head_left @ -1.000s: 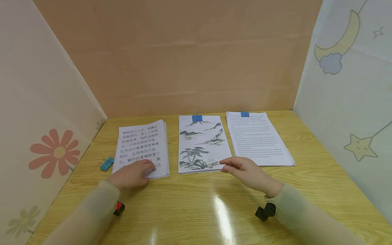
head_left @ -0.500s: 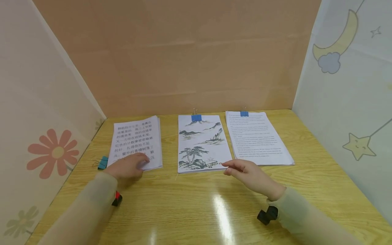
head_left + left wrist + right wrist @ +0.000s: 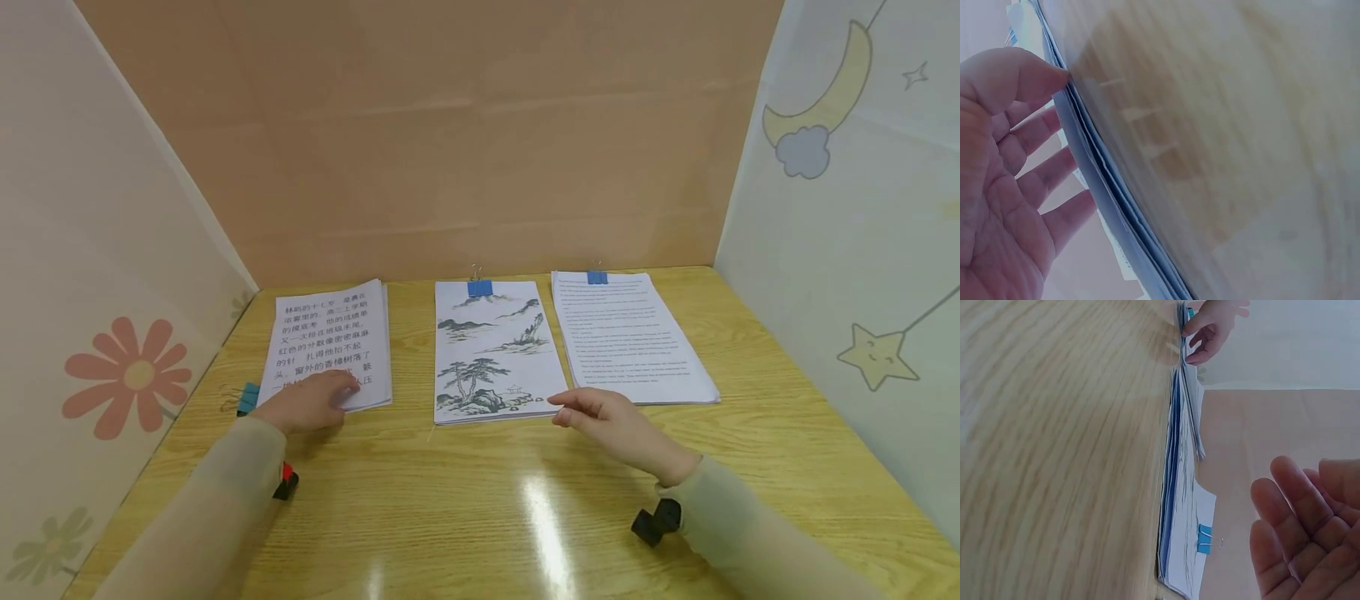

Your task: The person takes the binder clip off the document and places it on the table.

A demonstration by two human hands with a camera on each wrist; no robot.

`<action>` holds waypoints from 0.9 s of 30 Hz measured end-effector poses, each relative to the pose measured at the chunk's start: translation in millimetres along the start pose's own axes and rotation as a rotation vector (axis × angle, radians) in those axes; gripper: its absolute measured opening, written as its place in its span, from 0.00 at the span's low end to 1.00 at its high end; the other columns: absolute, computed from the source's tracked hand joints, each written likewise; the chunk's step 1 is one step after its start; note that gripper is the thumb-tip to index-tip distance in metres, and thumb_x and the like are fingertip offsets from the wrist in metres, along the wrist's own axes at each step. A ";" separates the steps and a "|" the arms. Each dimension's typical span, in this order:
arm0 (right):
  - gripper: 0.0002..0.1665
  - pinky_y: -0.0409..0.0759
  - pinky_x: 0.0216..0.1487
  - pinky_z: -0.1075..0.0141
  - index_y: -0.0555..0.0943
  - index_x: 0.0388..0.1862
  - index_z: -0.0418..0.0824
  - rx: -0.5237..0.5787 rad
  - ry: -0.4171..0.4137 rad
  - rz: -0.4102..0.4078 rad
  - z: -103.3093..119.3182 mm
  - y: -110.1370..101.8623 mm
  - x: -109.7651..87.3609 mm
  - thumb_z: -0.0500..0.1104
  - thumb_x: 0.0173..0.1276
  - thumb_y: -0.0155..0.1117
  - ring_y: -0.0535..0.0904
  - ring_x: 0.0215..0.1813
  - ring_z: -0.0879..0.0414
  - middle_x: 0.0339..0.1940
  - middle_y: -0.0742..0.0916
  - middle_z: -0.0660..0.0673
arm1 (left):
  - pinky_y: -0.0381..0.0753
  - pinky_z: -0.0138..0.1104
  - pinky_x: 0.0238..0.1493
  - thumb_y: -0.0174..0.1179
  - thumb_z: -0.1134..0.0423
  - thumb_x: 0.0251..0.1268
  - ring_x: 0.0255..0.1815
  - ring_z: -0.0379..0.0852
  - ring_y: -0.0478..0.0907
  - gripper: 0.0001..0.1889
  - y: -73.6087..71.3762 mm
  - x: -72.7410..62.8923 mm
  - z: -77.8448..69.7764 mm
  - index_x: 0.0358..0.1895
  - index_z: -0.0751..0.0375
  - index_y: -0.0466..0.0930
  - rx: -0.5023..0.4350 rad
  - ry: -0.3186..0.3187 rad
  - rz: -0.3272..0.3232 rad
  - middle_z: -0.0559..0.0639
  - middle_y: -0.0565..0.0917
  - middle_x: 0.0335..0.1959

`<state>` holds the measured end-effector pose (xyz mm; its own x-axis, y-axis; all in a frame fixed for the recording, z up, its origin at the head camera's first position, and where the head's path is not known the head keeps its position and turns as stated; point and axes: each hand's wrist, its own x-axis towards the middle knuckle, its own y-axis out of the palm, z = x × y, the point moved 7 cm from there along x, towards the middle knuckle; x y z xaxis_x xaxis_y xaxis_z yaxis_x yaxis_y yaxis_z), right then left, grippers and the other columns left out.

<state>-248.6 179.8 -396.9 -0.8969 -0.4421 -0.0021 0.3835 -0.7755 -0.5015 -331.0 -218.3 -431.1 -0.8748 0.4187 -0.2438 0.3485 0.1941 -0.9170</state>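
My left hand (image 3: pixel 309 402) holds the near edge of a stack of paper (image 3: pixel 330 321) printed with large Chinese characters, at the left. In the left wrist view, the thumb (image 3: pixel 1038 78) is against the edge of the sheets and the fingers lie over the top. Beside that hand is a teal binder clip (image 3: pixel 248 397), partly hidden. My right hand (image 3: pixel 615 427) has relaxed fingers and holds nothing. It hovers near the lower right corner of a stack with an ink landscape (image 3: pixel 480 350), which has a blue binder clip (image 3: pixel 480 288) on its top edge.
At the right lies a stack of printed text (image 3: pixel 630 342) with another blue binder clip (image 3: pixel 597 277). Everything lies on a wood-grain table (image 3: pixel 420 517). A brown back wall (image 3: pixel 472 142) and patterned side panels enclose it.
My left hand has slid the Chinese-text stack left and away from me. The teal clip now lies closer to the stack's left edge. My right hand has stayed almost still.
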 end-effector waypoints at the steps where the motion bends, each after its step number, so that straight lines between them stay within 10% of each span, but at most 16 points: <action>1: 0.22 0.77 0.52 0.62 0.77 0.59 0.37 0.003 0.012 -0.003 -1.6 -1.3 1.1 0.49 0.75 0.54 0.81 0.52 0.53 0.48 0.86 0.42 | 0.61 0.56 0.65 0.63 0.65 0.55 0.68 0.62 0.63 0.24 -0.5 -0.2 0.1 0.58 0.59 0.75 -0.001 -0.004 -0.001 0.61 0.70 0.66; 8: 0.23 0.76 0.54 0.52 0.75 0.61 0.36 0.097 0.123 -0.060 -14.7 -20.9 24.3 0.47 0.75 0.54 0.80 0.51 0.50 0.49 0.84 0.39 | 0.61 0.57 0.65 0.61 0.67 0.53 0.68 0.62 0.62 0.25 -1.9 1.2 1.9 0.58 0.60 0.75 0.021 -0.016 -0.020 0.61 0.69 0.66; 16: 0.28 0.73 0.59 0.49 0.62 0.70 0.30 0.205 0.257 -0.142 -36.9 -51.0 94.1 0.41 0.76 0.50 0.74 0.59 0.39 0.62 0.75 0.30 | 0.63 0.55 0.64 0.58 0.68 0.55 0.68 0.61 0.63 0.26 1.1 -6.0 -7.1 0.61 0.61 0.74 0.031 0.051 -0.093 0.58 0.68 0.67; 27: 0.37 0.62 0.68 0.49 0.58 0.73 0.30 -0.122 0.337 -0.172 -49.0 -53.8 162.1 0.42 0.71 0.59 0.61 0.71 0.39 0.70 0.66 0.32 | 0.65 0.49 0.66 0.63 0.65 0.60 0.68 0.54 0.64 0.21 23.0 -24.4 -71.7 0.58 0.58 0.77 -0.136 0.229 -0.141 0.52 0.69 0.67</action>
<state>-425.4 171.9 -412.7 -0.9756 -0.1221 -0.1824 0.2103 -0.7571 -0.6186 -277.5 -160.4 -423.6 -0.8243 0.5656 -0.0255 0.2845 0.3749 -0.8823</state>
